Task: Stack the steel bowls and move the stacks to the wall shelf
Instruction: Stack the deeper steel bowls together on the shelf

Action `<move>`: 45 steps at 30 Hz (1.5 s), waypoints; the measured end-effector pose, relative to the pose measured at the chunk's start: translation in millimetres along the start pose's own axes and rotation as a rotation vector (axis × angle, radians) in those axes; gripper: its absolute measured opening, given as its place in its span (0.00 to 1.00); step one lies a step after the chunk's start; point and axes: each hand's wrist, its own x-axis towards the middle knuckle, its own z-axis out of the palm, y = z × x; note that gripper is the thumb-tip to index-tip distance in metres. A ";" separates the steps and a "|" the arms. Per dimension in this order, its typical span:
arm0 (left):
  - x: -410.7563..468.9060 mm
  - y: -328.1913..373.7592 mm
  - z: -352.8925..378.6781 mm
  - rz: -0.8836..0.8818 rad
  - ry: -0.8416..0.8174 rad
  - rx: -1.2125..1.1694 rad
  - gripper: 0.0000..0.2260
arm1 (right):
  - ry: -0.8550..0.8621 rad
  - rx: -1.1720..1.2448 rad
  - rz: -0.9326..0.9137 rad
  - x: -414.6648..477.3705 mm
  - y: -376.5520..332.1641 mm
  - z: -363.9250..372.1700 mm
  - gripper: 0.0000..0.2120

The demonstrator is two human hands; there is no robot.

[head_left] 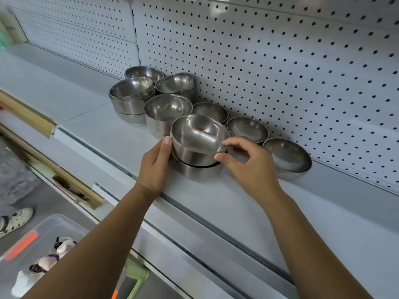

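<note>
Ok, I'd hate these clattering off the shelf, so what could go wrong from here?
1. The top bowl sits tilted in the bowl below, with a gap showing on its right. If the left hand and right hand release now, it may slip off.
2. The neighbouring stack stands very close, so straightening this one could knock it.
3. The rightmost bowl looks tilted by the pegboard; the right hand could nudge it.

Fingers of left hand [154,167] hidden behind bowl stack [197,153].
</note>
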 end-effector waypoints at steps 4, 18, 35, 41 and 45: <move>1.1 -1.9 -1.6 0.043 -0.018 -0.017 0.18 | -0.008 0.013 -0.013 -2.6 3.4 -2.9 0.13; -2.8 -0.9 -0.6 0.062 0.023 -0.033 0.26 | -0.105 0.233 0.169 -23.8 7.8 36.2 0.60; 47.9 10.3 -27.4 -0.018 0.199 0.102 0.23 | 0.076 0.209 0.273 -22.8 0.6 58.1 0.60; 60.2 -0.8 -41.7 0.131 0.039 0.236 0.24 | 0.126 0.169 0.295 -24.2 -3.2 59.9 0.53; 71.3 -5.4 -45.1 0.162 0.012 0.258 0.21 | 0.127 0.153 0.299 -24.4 -1.6 59.7 0.50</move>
